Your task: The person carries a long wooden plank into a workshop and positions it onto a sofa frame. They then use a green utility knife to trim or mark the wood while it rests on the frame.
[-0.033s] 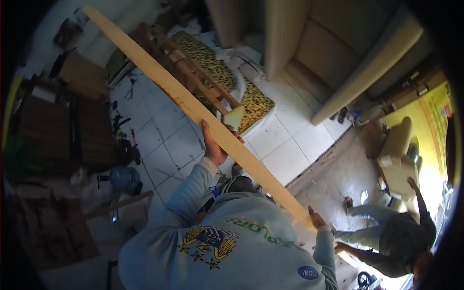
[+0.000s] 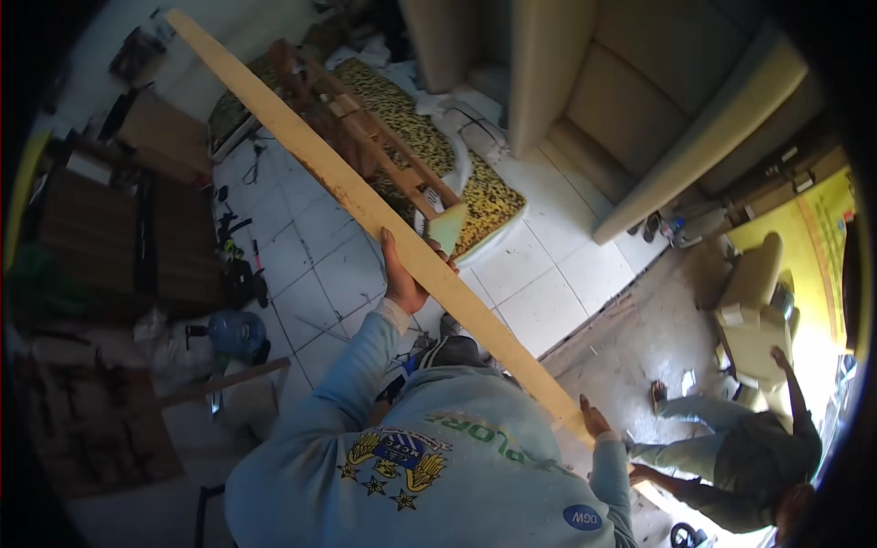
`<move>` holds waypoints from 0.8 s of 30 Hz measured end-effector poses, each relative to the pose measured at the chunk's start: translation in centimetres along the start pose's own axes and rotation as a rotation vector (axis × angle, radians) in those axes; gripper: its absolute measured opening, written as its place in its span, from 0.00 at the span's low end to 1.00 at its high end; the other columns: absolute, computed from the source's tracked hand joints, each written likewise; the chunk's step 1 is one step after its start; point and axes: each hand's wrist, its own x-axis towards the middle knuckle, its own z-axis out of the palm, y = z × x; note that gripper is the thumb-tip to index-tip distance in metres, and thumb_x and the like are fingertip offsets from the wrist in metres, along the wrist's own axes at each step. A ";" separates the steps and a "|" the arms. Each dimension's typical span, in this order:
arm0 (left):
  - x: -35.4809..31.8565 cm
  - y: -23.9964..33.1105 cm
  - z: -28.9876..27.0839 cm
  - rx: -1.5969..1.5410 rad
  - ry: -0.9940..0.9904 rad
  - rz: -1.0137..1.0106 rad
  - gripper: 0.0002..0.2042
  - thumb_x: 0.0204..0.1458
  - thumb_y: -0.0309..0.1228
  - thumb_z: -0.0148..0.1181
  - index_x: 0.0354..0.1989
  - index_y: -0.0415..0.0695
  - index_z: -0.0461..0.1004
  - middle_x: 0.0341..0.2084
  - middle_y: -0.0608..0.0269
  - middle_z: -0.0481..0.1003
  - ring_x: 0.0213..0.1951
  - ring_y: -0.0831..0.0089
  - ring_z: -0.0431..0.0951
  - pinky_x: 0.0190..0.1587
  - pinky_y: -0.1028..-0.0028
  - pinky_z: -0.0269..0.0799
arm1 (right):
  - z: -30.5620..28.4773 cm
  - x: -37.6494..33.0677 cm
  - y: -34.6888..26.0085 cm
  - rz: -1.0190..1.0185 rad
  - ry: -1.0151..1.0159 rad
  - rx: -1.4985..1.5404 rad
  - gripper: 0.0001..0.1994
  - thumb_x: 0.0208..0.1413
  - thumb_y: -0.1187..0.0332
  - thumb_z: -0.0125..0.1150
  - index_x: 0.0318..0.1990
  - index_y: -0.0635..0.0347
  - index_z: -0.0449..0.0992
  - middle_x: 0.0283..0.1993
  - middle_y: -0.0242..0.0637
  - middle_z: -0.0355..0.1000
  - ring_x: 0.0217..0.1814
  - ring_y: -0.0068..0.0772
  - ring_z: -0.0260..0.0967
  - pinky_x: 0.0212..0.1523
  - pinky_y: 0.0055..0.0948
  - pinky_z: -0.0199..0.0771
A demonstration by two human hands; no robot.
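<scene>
A long, pale wooden plank [image 2: 301,146] slants across the head view from the far left to the near right. My left hand [image 2: 405,276] is closed around it near its middle, thumb on the near side and fingertips showing at the far edge. Lower down, my right hand [image 2: 595,420] grips the same plank close to my body, its fingers partly hidden. A dark, rough patch marks one edge of the plank. Past my right hand, a co-worker's hand [image 2: 643,475] is at or close to the plank's near end; contact is unclear.
A wooden frame [image 2: 393,155] lies on a yellow-and-black speckled mat [image 2: 493,208] beneath the plank. Large beige upholstered furniture [image 2: 630,82] stands at the far right. A co-worker [image 2: 740,447] is at the right. A blue water jug [image 2: 236,334] and tools [image 2: 239,274] lie at left.
The surroundings sit slightly farther right in the view. Both my hands keep their hold on the plank.
</scene>
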 end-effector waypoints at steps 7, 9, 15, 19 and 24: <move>0.2 6.8 -3.5 0.080 0.248 0.107 0.42 0.44 0.75 0.44 0.39 0.39 0.68 0.31 0.55 0.71 0.32 0.61 0.74 0.44 0.57 0.74 | 2.1 1.3 -8.7 -0.028 -0.001 -0.001 0.54 0.55 0.27 0.21 0.53 0.81 0.69 0.58 0.72 0.62 0.68 0.60 0.55 0.68 0.41 0.50; 1.5 10.1 -3.5 0.038 0.180 0.161 0.43 0.45 0.75 0.41 0.40 0.38 0.68 0.33 0.54 0.72 0.35 0.60 0.75 0.45 0.57 0.73 | 1.6 1.0 -12.3 -0.114 -0.042 0.016 0.54 0.55 0.28 0.20 0.54 0.81 0.68 0.59 0.72 0.61 0.69 0.60 0.54 0.68 0.41 0.49; 4.7 6.5 -8.2 -0.219 -0.082 0.231 0.51 0.44 0.78 0.36 0.65 0.46 0.58 0.58 0.58 0.66 0.60 0.59 0.65 0.63 0.61 0.58 | -1.1 -0.5 -26.9 -0.137 -0.029 0.049 0.54 0.56 0.28 0.18 0.56 0.82 0.65 0.60 0.71 0.61 0.70 0.58 0.52 0.70 0.39 0.46; 3.2 -8.4 -10.2 0.698 -0.060 0.350 0.28 0.47 0.52 0.52 0.52 0.45 0.67 0.50 0.54 0.69 0.53 0.55 0.67 0.56 0.58 0.61 | -2.1 -1.5 -37.2 -0.236 -0.130 0.063 0.51 0.59 0.31 0.16 0.59 0.80 0.63 0.60 0.68 0.62 0.70 0.56 0.53 0.70 0.37 0.47; 2.1 -18.1 -10.0 0.653 -0.359 0.222 0.19 0.51 0.48 0.56 0.40 0.45 0.75 0.43 0.52 0.75 0.47 0.52 0.73 0.53 0.52 0.64 | -2.7 -2.9 -49.2 -0.531 -0.358 0.213 0.49 0.60 0.32 0.14 0.62 0.75 0.61 0.66 0.65 0.56 0.72 0.52 0.50 0.71 0.36 0.44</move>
